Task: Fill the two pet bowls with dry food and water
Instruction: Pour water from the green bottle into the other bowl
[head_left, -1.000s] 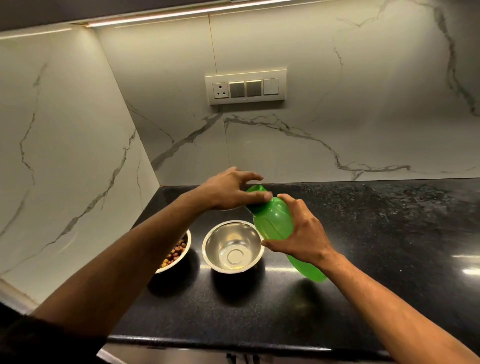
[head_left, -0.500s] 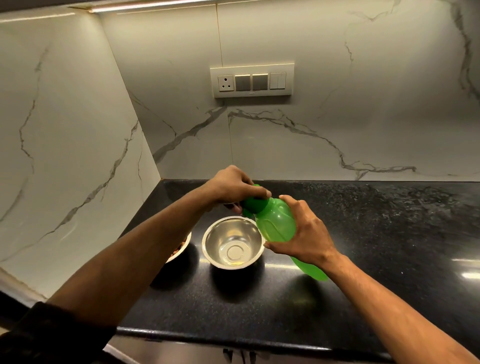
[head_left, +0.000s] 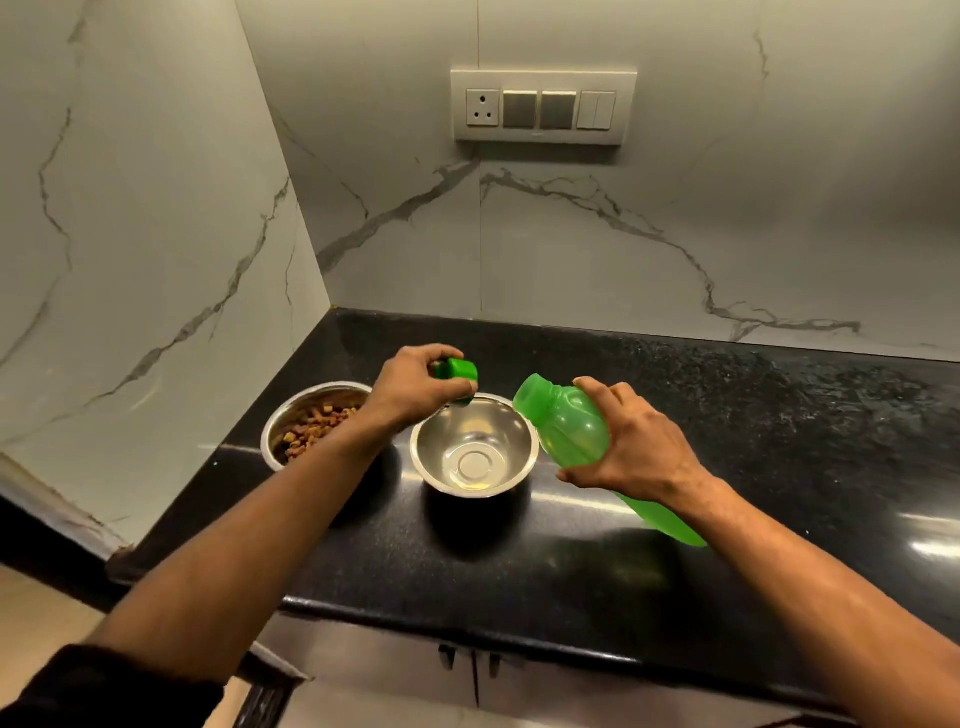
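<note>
**Pour slowly into the empty bowl**

My right hand (head_left: 636, 447) wraps the tilted green bottle (head_left: 571, 431), its open mouth just beside the empty bowl (head_left: 474, 447). I should tip gently over its centre. My left hand (head_left: 410, 389) pinches the cap (head_left: 458, 370); farther left, the food bowl (head_left: 311, 421) holds kibble.

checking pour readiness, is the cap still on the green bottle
No, the cap is in the left hand, off the green bottle.

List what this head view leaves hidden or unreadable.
- Green bottle: its lower body is covered by the right hand; the water level is unreadable through the tinted plastic.
- Kibble bowl: its right side is behind the left forearm.
- Cap: partly wrapped by the left hand.
</note>
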